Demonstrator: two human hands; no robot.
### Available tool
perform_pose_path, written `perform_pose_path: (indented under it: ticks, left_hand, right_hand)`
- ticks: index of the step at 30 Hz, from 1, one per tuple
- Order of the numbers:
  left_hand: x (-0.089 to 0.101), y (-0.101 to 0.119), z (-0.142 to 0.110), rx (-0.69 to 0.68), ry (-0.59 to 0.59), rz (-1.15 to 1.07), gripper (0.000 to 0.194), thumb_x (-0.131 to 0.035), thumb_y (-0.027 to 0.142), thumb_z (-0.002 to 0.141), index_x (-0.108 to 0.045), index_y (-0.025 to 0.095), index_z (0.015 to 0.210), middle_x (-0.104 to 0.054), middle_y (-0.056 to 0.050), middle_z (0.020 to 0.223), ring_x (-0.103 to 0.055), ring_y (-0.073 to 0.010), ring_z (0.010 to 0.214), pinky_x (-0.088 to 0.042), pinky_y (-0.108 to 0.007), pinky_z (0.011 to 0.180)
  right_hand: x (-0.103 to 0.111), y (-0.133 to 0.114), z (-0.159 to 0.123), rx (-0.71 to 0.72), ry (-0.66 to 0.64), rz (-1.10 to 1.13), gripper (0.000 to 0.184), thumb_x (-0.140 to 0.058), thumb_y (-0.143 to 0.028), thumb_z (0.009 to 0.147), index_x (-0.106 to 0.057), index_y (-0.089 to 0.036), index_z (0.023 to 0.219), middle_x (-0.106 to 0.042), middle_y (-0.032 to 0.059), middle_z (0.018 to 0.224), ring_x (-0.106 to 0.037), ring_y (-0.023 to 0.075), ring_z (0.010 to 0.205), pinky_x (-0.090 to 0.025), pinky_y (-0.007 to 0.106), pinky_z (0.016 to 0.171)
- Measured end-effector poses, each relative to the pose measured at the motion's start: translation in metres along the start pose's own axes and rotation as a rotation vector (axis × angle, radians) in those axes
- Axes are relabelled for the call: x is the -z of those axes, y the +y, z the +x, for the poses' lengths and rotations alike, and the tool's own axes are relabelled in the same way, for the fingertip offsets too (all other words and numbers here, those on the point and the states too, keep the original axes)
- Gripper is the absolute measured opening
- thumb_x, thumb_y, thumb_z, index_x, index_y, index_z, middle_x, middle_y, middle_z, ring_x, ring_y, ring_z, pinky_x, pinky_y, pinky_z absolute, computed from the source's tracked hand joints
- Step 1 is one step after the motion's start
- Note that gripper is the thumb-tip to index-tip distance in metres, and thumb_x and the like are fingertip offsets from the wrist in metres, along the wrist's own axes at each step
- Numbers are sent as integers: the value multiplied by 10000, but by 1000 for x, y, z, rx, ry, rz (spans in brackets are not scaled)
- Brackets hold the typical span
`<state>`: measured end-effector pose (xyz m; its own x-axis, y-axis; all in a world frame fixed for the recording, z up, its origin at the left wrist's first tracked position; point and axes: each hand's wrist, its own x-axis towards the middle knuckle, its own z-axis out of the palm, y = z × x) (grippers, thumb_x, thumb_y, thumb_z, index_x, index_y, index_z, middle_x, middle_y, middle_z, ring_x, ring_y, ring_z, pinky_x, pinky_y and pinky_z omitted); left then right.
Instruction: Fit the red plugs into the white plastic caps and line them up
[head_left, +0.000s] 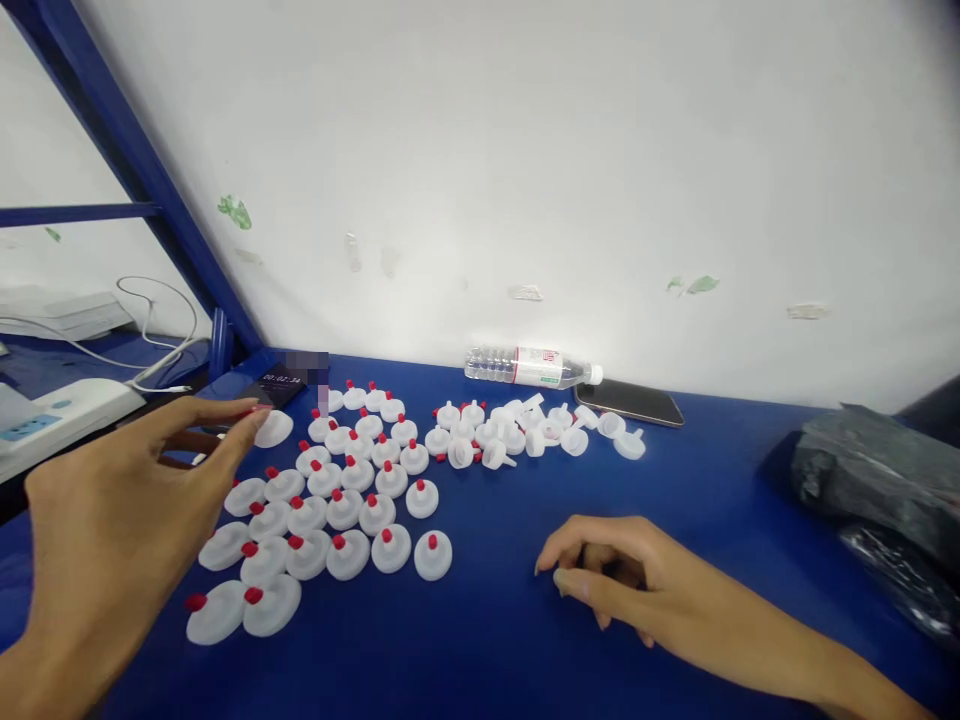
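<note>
My left hand [120, 510] hovers at the left with its fingers stretched out, the tips right over a white disc part [273, 428] at the back of a group. That group is several white discs with red caps [337, 500], laid out in rows on the blue table [495, 630]. A second heap of white parts without caps [525, 428] lies further back. My right hand [630, 580] rests on the table to the right, fingers curled loosely under; nothing shows in them.
A plastic water bottle [532, 366] lies on its side by the white wall, with a phone [628, 401] beside it. A small timer display [281, 383] sits at the back left. A black plastic bag [877, 490] is at the right. White boxes and cables [67, 410] are at the left.
</note>
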<state>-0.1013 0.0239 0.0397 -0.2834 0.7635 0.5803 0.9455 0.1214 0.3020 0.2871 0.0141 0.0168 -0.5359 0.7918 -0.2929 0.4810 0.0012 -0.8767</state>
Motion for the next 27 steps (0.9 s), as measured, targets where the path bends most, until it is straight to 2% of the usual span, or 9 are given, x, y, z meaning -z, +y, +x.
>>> perform_pose_path:
  ticks: [4,9,14,18,21,24,27]
  left_hand:
    - [1,-20,13,60,-51,121,483,-580,628,883,-760,265,1146,-712,169,758,-696,-104,748,-367,-131,668]
    - [1,-21,14,27,-122,157,412,-559,546,896,-782,266,1100,-739,146,757,-713,-126,758,-355,-123,614]
    - [-20,-34,13,-82,-34,238,597,-401,647,900,-791,227,1070,-652,146,634,-659,-86,661,-289,-107,603]
    - [-34,-50,13,-114,-46,260,457,-485,564,857,-811,270,980,-746,151,749,-705,-121,698,-305,-116,591]
    - [-39,-55,12,-130,-73,285,419,-485,520,862,-815,283,970,-767,150,791,-697,-115,678,-305,-122,585]
    - [-39,-54,12,-137,-89,348,522,-412,576,886,-815,268,1010,-756,133,792,-679,-117,663,-289,-134,574]
    - [-33,-46,13,-123,-148,338,610,-341,616,899,-799,241,1044,-749,111,834,-701,-144,746,-330,-152,620]
  right_hand:
    - [-1,0,0,0,16,-40,351,-587,-595,1003,-760,-317,1128,-694,24,931,-661,160,769,-498,218,562]
    - [-3,3,0,7,23,-59,357,-574,-606,1002,-762,-321,1110,-696,24,921,-660,168,762,-494,229,555]
    - [-3,4,0,27,35,-119,319,-576,-569,1019,-756,-324,1115,-716,9,947,-641,158,778,-497,257,677]
    - [-4,4,-1,41,37,-130,317,-566,-572,1026,-756,-329,1098,-720,1,967,-639,155,789,-489,261,692]
    - [-5,4,0,46,45,-106,353,-519,-580,1046,-759,-322,1065,-717,-1,982,-644,143,753,-492,254,654]
    - [-1,6,2,89,201,-190,379,-503,-574,1051,-759,-296,1018,-726,12,995,-636,150,722,-497,273,641]
    - [14,12,5,141,538,-346,361,-524,-566,1035,-742,-278,1051,-732,40,1038,-664,195,795,-514,303,653]
